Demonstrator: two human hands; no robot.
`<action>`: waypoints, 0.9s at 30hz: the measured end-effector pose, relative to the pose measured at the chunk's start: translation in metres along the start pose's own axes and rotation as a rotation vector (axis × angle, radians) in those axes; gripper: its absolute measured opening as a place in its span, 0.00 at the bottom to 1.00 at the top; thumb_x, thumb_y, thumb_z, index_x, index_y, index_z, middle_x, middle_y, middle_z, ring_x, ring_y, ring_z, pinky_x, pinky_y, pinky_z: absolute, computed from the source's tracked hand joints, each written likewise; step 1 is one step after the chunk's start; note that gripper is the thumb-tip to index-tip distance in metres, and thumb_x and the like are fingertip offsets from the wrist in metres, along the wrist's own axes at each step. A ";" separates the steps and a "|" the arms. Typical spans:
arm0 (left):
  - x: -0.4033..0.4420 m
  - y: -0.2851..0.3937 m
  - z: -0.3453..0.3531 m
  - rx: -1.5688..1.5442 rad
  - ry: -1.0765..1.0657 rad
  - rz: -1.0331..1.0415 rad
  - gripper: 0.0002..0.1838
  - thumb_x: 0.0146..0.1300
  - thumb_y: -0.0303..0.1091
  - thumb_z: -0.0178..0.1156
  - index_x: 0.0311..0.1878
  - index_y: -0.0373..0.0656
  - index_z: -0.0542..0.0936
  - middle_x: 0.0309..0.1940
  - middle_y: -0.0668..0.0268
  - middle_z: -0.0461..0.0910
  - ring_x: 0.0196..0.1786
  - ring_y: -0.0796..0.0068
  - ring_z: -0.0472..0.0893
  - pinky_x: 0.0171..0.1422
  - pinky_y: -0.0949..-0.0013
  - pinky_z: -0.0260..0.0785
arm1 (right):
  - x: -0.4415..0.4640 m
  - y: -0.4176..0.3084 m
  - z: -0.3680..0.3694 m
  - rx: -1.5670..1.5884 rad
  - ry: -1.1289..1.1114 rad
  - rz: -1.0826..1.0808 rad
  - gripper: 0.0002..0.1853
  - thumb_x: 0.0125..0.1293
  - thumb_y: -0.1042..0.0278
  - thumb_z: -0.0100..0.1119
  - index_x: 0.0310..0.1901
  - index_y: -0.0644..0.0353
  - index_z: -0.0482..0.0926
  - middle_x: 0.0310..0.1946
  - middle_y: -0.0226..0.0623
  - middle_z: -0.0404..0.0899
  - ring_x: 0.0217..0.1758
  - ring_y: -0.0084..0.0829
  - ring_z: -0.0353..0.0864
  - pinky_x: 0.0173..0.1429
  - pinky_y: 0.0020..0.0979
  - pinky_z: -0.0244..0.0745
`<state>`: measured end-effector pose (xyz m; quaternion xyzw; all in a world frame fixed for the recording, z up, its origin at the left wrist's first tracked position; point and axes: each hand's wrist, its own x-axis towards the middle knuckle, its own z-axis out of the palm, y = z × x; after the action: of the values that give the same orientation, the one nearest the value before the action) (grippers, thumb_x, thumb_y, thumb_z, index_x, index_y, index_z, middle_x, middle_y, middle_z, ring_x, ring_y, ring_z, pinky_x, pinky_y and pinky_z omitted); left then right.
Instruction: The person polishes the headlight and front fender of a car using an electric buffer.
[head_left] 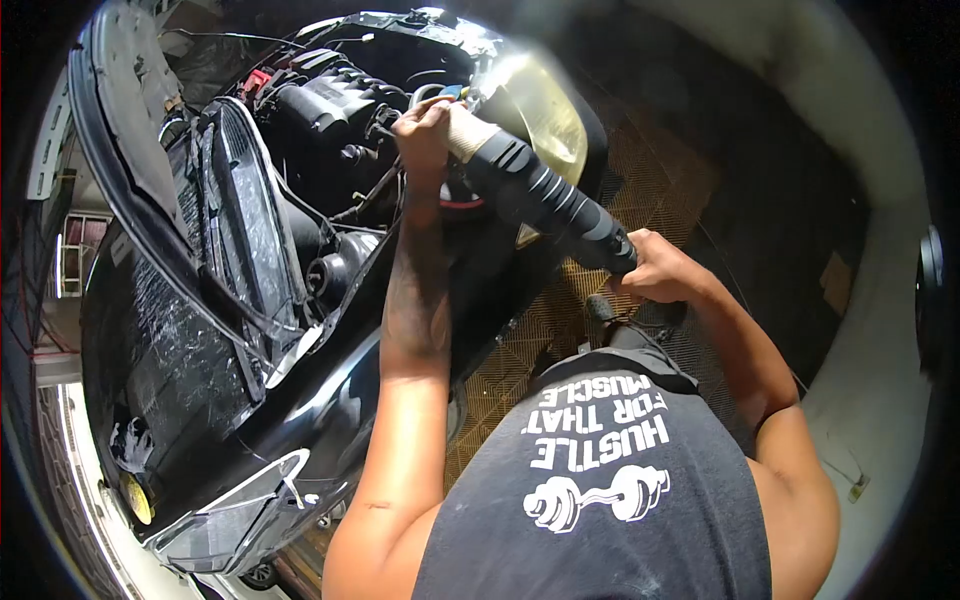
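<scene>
A long black power tool runs diagonally from the headlight down to the right. My right hand is wrapped round its lower end. My left hand is closed at the upper end, beside a pale cuff-like part on the tool's head; whether it grips that part is hard to tell. The tool's head lies against or just in front of the yellowed headlight of a black car. A small blue piece shows just above my left hand.
The open engine bay lies to the left, under a raised hood. The black fender runs along my left arm. Patterned floor tiles show below the tool. A pale wall curves along the right, and a cable hangs near my right arm.
</scene>
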<state>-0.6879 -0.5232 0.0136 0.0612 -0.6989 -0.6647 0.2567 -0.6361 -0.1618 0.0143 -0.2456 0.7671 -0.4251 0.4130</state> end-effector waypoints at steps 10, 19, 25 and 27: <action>0.015 -0.037 0.054 0.564 -0.038 0.466 0.07 0.56 0.29 0.62 0.34 0.36 0.85 0.32 0.61 0.87 0.34 0.74 0.86 0.37 0.72 0.78 | 0.007 0.046 -0.007 0.215 0.006 -0.092 0.11 0.50 0.76 0.64 0.36 0.65 0.77 0.24 0.28 0.75 0.24 0.20 0.75 0.27 0.27 0.72; -0.093 0.063 -0.021 0.029 0.146 0.033 0.10 0.58 0.25 0.60 0.38 0.29 0.84 0.31 0.57 0.87 0.34 0.73 0.85 0.42 0.71 0.78 | -0.031 -0.003 0.072 0.011 -0.061 -0.075 0.09 0.52 0.75 0.66 0.36 0.65 0.81 0.27 0.32 0.83 0.30 0.20 0.80 0.37 0.29 0.77; -0.159 0.099 -0.084 0.011 0.216 0.106 0.11 0.58 0.26 0.58 0.39 0.28 0.84 0.35 0.55 0.87 0.38 0.72 0.85 0.48 0.70 0.79 | -0.036 0.020 0.124 0.166 -0.107 -0.134 0.13 0.48 0.74 0.67 0.37 0.68 0.79 0.28 0.34 0.82 0.31 0.24 0.78 0.40 0.30 0.77; -0.177 0.108 -0.097 -0.014 0.257 0.066 0.12 0.61 0.27 0.58 0.42 0.28 0.83 0.36 0.53 0.86 0.38 0.69 0.86 0.47 0.67 0.80 | -0.045 -0.013 0.128 0.021 -0.110 -0.168 0.15 0.47 0.74 0.67 0.37 0.69 0.78 0.29 0.37 0.82 0.31 0.26 0.78 0.41 0.30 0.77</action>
<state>-0.4653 -0.5230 0.0672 0.1209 -0.6573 -0.6473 0.3665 -0.5039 -0.1938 0.0065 -0.3275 0.7156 -0.4522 0.4198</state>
